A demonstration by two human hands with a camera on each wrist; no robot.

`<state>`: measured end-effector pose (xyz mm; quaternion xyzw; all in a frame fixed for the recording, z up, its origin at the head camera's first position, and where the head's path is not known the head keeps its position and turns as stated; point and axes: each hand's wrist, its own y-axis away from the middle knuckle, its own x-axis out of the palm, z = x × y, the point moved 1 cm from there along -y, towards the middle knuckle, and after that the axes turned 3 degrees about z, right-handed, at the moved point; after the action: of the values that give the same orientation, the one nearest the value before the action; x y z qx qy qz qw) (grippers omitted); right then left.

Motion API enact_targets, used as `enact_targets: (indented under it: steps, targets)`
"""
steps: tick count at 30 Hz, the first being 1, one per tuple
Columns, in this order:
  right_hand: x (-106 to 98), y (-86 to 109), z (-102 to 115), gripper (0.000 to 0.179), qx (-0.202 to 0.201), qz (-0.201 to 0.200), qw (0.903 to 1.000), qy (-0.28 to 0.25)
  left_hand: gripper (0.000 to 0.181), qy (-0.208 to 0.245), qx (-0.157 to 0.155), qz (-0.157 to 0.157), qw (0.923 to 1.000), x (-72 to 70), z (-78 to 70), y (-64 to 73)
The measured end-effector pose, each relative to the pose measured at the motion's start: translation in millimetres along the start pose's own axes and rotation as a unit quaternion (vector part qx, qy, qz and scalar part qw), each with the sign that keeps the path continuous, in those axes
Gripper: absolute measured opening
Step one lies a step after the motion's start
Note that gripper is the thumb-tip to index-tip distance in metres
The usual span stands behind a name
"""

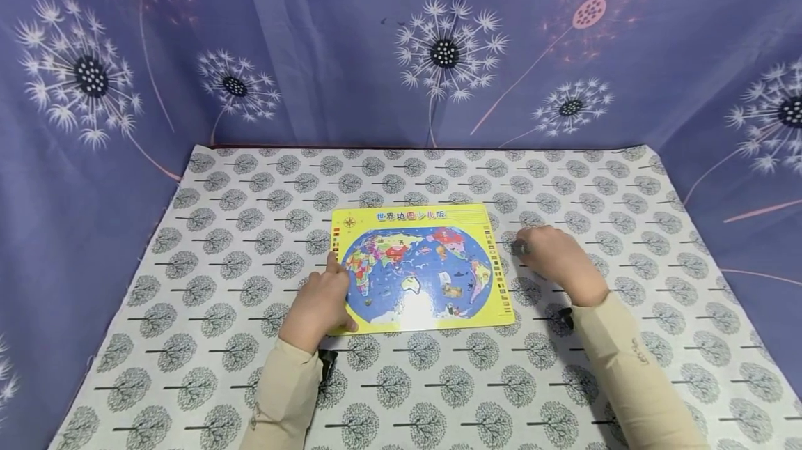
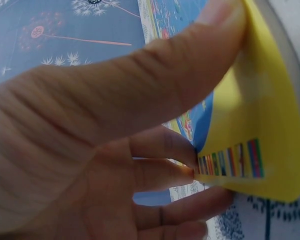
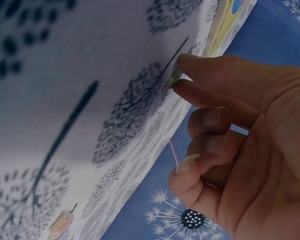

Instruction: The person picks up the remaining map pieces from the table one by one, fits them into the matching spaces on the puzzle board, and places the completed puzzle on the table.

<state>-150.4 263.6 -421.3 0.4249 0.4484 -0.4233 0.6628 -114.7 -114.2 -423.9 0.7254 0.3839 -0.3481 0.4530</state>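
Observation:
A yellow-bordered world map puzzle board [image 1: 501,314] lies flat on the table, its Australia area showing as a pale outlined patch. My left hand [image 1: 318,304] rests at the board's near left corner. In the left wrist view its thumb [image 2: 190,65] lies across the yellow border, and the fingers extend by the row of small flags. To the right of the board, my right hand [image 1: 560,262] is low over the cloth. Between its thumb and index finger it pinches a small flat puzzle piece [image 3: 173,80], seen nearly edge-on; its picture is hidden.
A white cloth [image 1: 207,297] printed with grey trees covers the table. Blue dandelion curtains [image 1: 338,53] hang at the back and both sides. A small colourful item [image 3: 62,222] lies on the cloth in the right wrist view.

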Motion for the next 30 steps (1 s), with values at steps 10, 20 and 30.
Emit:
enact_targets:
  steps: [10, 20, 30]
  targets:
    - [2.5, 2.1, -6.8, 0.012, 0.0, -0.005, 1.0, -0.008, 0.098, -0.001, 0.0, -0.001, 1.0, -0.8, -0.2, 0.9]
    - [0.2, -0.1, -10.2, 0.009, -0.018, -0.002, 0.9998, 0.001, 0.097, -0.002, 0.002, -0.006, 1.0, -1.5, -1.9, 2.8]
    - [-6.0, -1.9, 5.7, 0.008, -0.042, -0.002, 0.9991, -0.004, 0.098, -0.004, -0.001, -0.003, 1.0, -0.4, 0.0, 2.7]
